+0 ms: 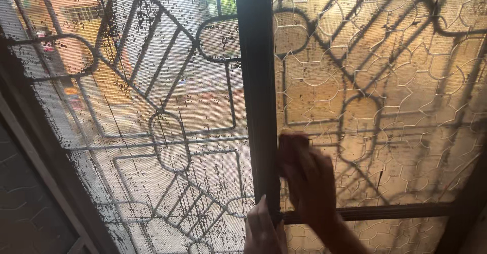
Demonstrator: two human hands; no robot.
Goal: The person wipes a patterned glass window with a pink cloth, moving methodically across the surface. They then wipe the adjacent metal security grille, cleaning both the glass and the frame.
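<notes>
A big window fills the view. On its left side is a dirty mesh screen (152, 132), grey and clogged with dark specks, with a metal grille (167, 107) of lines and loops behind it. On its right side is bumpy patterned glass (385, 92) that glows orange and shows the grille's shadow. A dark frame bar (258, 92) stands between the two sides.

The right hand (309, 183) presses a small pale cloth (289, 137) flat on the glass, just beside the bar. The fingers are curled on the cloth, but it is dark there, so the grip is hard to see. The left hand (264, 228) rests low on the bar with fingers straight and holds nothing.

To wipe well, I think the cloth should stay flat and get into the edge beside the bar.
</notes>
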